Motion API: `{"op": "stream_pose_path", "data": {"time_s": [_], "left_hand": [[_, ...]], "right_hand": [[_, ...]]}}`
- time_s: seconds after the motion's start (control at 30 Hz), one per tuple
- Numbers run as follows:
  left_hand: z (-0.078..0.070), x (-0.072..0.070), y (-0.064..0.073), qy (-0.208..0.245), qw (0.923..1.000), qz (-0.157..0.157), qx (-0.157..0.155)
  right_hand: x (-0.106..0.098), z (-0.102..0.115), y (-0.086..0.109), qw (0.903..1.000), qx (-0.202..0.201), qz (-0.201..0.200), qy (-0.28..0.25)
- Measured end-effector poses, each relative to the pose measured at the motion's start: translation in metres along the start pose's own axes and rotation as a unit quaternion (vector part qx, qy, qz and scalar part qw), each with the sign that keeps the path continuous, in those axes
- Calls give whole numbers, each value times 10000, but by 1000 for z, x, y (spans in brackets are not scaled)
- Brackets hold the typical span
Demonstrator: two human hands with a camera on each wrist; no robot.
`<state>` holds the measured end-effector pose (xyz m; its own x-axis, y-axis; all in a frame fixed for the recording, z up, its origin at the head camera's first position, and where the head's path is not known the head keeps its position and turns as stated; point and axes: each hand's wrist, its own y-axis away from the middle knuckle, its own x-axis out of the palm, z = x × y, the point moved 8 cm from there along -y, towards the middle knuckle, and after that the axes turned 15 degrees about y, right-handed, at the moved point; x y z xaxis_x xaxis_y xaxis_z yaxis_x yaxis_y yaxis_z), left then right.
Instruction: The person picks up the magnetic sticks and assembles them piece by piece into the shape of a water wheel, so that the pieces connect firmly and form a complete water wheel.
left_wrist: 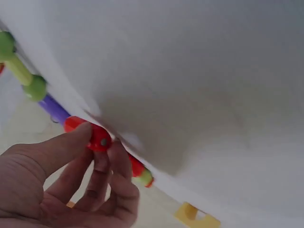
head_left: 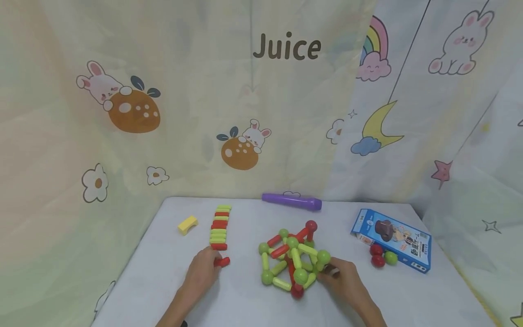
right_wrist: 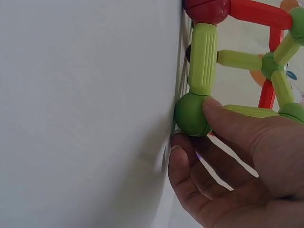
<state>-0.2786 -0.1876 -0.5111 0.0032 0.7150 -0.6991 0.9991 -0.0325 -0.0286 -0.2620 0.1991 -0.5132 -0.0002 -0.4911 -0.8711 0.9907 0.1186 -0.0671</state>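
Note:
Between thumb and fingers, my left hand (head_left: 203, 269) pinches a red magnetic stick (left_wrist: 87, 131), its metal end showing in the left wrist view. That hand is just below a row of red and light green sticks (head_left: 219, 230). My right hand (head_left: 346, 280) grips a green ball (right_wrist: 192, 114) at the lower right corner of a built frame (head_left: 295, 257). Red and light green sticks joined by red and green balls make up this frame, which sits on the table. Part of the corner ball is covered by my right thumb and fingers.
A yellow arched block (head_left: 188, 225) lies left of the stick row. At the back is a purple microphone-shaped tube (head_left: 292, 201). To the right a blue box (head_left: 394, 238) lies beside two red balls (head_left: 377, 260) and a green ball (head_left: 391, 258). Printed cloth surrounds the white table (head_left: 245, 303).

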Motion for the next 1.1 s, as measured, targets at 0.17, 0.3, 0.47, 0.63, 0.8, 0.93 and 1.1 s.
{"op": "stream_pose_path", "data": {"time_s": [0.17, 0.3, 0.47, 0.63, 0.8, 0.93, 1.1], "left_hand": [[-34, 17, 12, 1501, 9867, 502, 363], [-65, 35, 19, 2328, 9640, 908, 910], [-82, 54, 21, 2579, 9541, 929, 1204], [-87, 64, 22, 2460, 9562, 837, 1344], [-86, 68, 23, 2316, 9610, 767, 1303], [-85, 70, 22, 2325, 9608, 741, 1315], [-84, 73, 20, 2339, 9603, 770, 1313]], "right_hand": [[-3, -5, -20, 9999, -106, 26, 39], [-4, -7, -33, 9997, -212, 53, -57], [-1, -5, -42, 9990, -398, 141, -166], [4, -5, -46, 9985, -430, 241, -246], [5, -5, -46, 9986, -389, 251, -251], [4, -6, -47, 9987, -391, 237, -205], [4, -6, -46, 9985, -445, 205, -233]]}}
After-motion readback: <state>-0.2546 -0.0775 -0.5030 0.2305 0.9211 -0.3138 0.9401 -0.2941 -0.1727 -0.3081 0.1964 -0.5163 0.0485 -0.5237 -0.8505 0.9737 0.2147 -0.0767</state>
